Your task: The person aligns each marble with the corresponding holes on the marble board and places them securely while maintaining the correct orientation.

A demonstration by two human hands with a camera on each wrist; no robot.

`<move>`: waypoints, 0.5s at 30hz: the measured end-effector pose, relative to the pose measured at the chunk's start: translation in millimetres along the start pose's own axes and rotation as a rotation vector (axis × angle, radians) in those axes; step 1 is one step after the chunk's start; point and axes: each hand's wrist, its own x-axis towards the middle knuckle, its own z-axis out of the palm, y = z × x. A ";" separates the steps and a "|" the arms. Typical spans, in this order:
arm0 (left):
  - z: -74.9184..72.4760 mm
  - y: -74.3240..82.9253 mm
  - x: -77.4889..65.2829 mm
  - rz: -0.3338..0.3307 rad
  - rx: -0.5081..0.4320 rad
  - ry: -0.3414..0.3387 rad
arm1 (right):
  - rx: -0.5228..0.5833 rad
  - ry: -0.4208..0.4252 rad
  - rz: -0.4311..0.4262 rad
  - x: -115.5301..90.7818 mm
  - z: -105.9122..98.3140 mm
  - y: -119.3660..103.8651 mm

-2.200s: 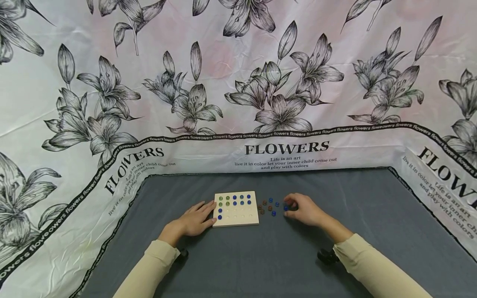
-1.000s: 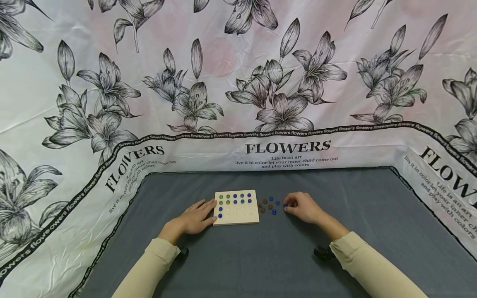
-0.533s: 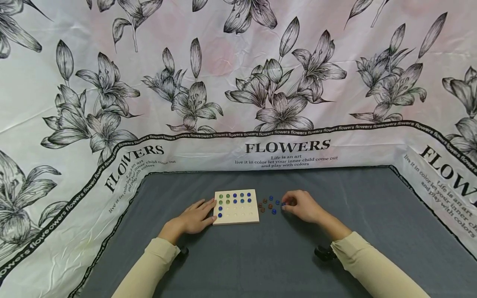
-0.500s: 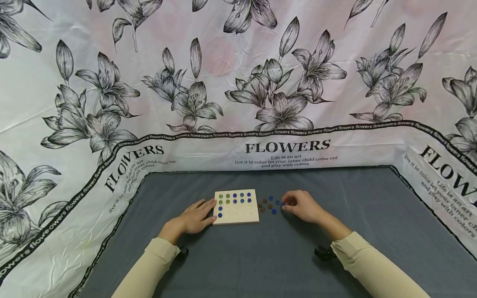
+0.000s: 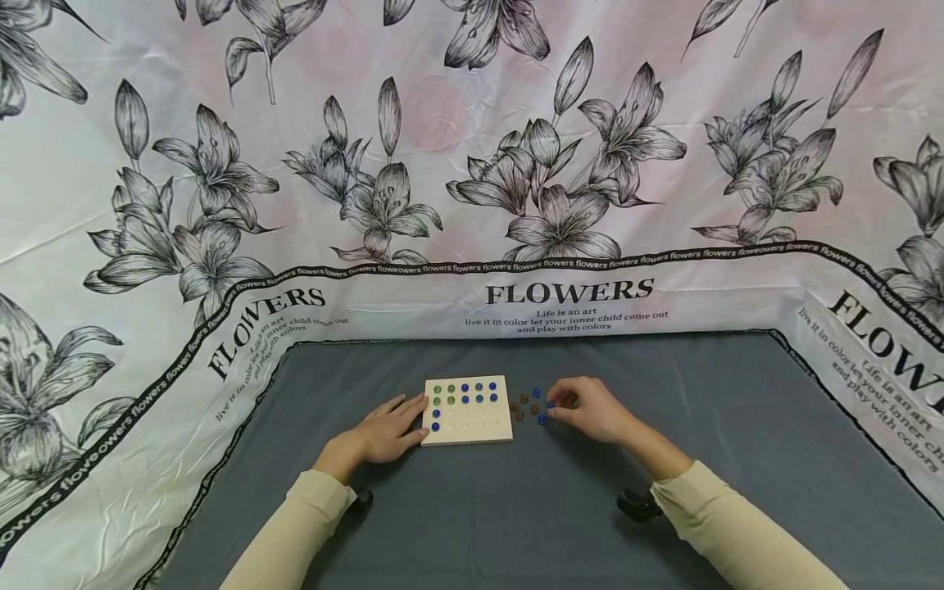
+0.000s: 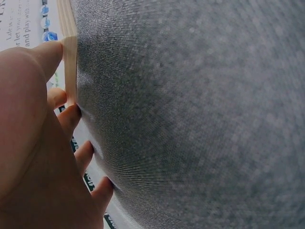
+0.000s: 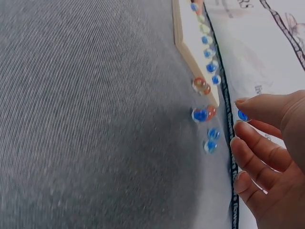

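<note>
I see grey cloth point(image 5: 472, 516) stretching toward six o'clock from the wooden board point(image 5: 472, 437), which holds green marbles point(image 5: 451, 401) at ten o'clock plus blue ones point(image 5: 479, 399). My left hand point(image 5: 379, 437), fingers extended, touches the board's nine o'clock edge. At three o'clock, my right hand point(image 5: 596, 412) pinches a blue marble point(image 7: 243, 115), clearest from the right wrist; loose marbles point(image 5: 534, 409) lie between.

The place is a fabric-enclosed nook, whether home, lab or office one cannot tell, since white fabric point(image 5: 413, 49) printed with black line-drawn flowers point(image 5: 564, 223) and the lettering "FLOWERS" point(image 5: 570, 292) rises behind and along both sides of a grey cloth surface point(image 5: 472, 516).
</note>
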 end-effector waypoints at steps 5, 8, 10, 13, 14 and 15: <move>-4.7 5.5 -4.3 0.012 -0.002 -0.018 | 0.015 -0.021 -0.003 2.9 4.4 -7.0; -6.2 6.7 -6.4 0.032 -0.009 -0.018 | 0.022 -0.025 -0.007 5.2 6.7 -11.1; -6.9 7.3 -6.6 0.036 -0.019 -0.014 | 0.019 -0.022 -0.010 7.2 8.2 -13.7; -5.5 5.5 -5.3 0.031 -0.009 -0.013 | 0.014 -0.019 -0.017 10.3 10.1 -17.4; -6.2 6.5 -5.1 0.020 -0.009 -0.014 | 0.013 -0.018 -0.019 11.3 10.6 -18.7; -4.8 4.8 -3.8 0.014 -0.005 -0.012 | 0.012 -0.019 -0.020 12.3 11.1 -20.0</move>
